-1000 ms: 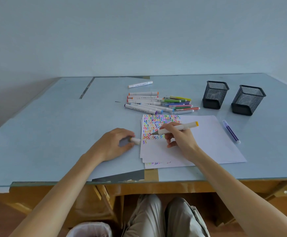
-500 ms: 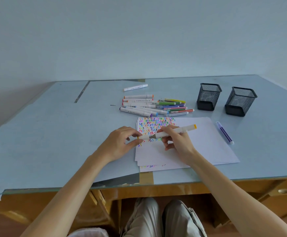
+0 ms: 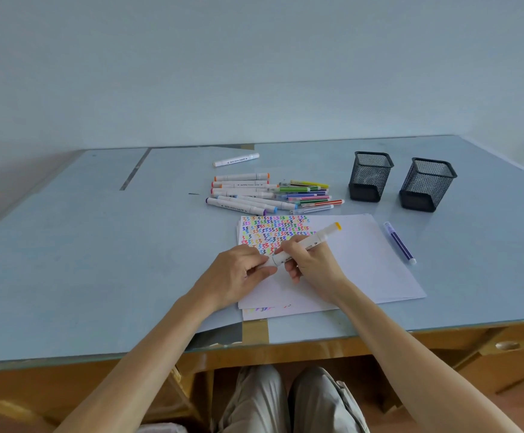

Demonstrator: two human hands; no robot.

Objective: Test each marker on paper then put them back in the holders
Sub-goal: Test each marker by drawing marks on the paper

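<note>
White yellow-ended marker (image 3: 312, 242) over paper (image 3: 357, 264)

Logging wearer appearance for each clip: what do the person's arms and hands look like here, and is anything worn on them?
Both forearms are bare up to the frame edge: no sleeves show. The left hand and right hand carry no gloves, and no rings, watch or wristband can be seen. No markings show on them. Light beige trousers cover the knees below the desk edge.
</note>
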